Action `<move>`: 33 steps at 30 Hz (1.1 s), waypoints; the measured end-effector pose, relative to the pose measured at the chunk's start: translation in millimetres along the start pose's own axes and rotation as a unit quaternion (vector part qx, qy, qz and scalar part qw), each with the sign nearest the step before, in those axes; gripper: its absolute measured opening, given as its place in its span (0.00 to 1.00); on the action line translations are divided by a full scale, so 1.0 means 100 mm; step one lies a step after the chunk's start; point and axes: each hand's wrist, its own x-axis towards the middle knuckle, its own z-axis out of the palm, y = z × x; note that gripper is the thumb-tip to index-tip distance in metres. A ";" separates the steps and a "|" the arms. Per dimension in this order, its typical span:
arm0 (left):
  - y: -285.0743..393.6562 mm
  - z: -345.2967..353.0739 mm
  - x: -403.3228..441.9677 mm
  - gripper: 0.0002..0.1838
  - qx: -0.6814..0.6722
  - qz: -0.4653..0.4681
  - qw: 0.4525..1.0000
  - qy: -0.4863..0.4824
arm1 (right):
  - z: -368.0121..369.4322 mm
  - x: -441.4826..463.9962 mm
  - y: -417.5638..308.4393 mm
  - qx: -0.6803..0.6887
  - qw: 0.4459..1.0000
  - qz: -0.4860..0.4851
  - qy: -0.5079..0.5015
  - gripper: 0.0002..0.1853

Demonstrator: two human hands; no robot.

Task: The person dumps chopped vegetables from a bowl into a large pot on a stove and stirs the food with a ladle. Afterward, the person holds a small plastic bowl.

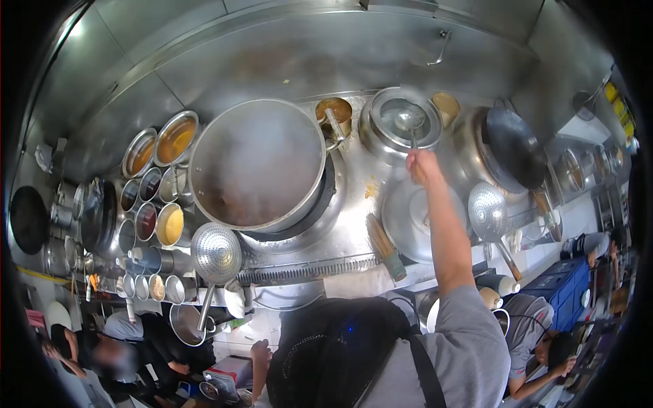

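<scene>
My right hand (423, 167) is closed round the handle of a metal ladle (409, 120), whose bowl is over a round steel pot (365, 129) at the back of the stove. Below my right forearm lies a large metal lid (401, 221). At the lower middle, beside my body, my left hand (260, 353) hangs low, small and partly blurred; its fingers cannot be made out. A big steaming pot (209, 222) with dark contents stands left of centre, and a small pot of brown liquid (335, 107) sits between the two pots.
Perforated skimmers (216, 253) lie along the front edge. A bamboo brush (385, 246) is at front centre. Sauce containers (170, 224) crowd the left, a black wok (513, 149) leans at right. Other people (537, 319) are at lower right and lower left.
</scene>
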 end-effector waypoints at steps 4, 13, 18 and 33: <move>0.14 0.10 -0.36 0.10 -0.070 -0.074 0.994 0.033 | 0.37 0.23 -0.51 0.172 0.984 0.047 -0.020 0.05; -0.06 0.17 -0.42 0.14 0.117 0.033 0.978 0.168 | 0.65 0.64 -0.32 -0.409 0.879 -0.225 0.096 0.35; -0.39 0.06 -0.16 0.32 0.127 0.037 0.956 0.261 | 0.49 0.17 -0.04 -0.530 0.796 -0.269 0.119 0.42; -0.56 0.19 -0.05 0.25 0.031 0.011 0.978 0.207 | 0.29 0.05 -0.14 0.058 0.997 0.028 0.030 0.03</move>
